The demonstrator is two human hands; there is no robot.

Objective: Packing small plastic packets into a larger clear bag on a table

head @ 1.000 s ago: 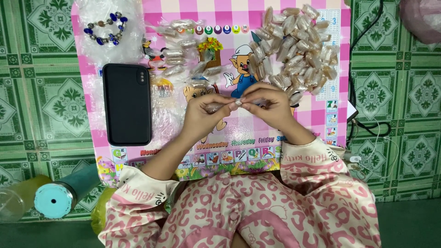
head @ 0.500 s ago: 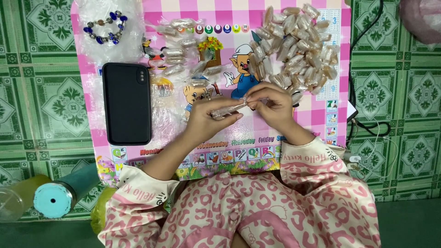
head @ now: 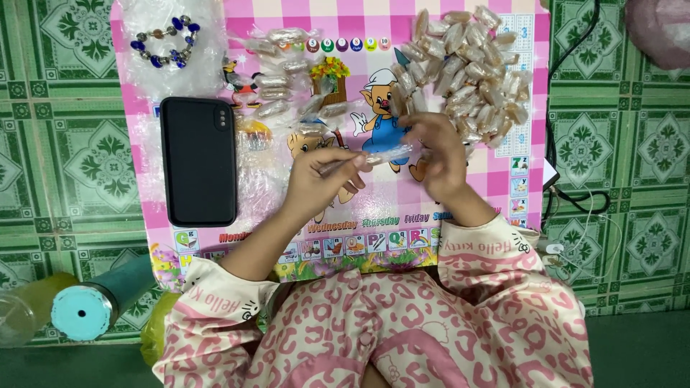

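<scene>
My left hand (head: 322, 178) and my right hand (head: 435, 152) meet over a pink picture board (head: 460, 194). Between their fingertips they pinch a small clear plastic packet (head: 388, 154) that lies almost level, with the left hand on its thin left end and the right hand on its right end. Just beyond my right hand lies a heap of several filled clear packets (head: 467, 68). A looser row of similar packets (head: 282, 72) lies beyond my left hand.
A black phone (head: 198, 162) lies face down on the board's left side. A bracelet of blue and silver beads (head: 162, 39) rests on clear bags at the top left. A teal cylinder (head: 83, 312) lies on the green tiled floor; a dark cable (head: 575, 194) runs along the right.
My hands have drawn a little apart and the left hand has dropped lower. The packet now lies stretched between them instead of being bunched in the fingers.
</scene>
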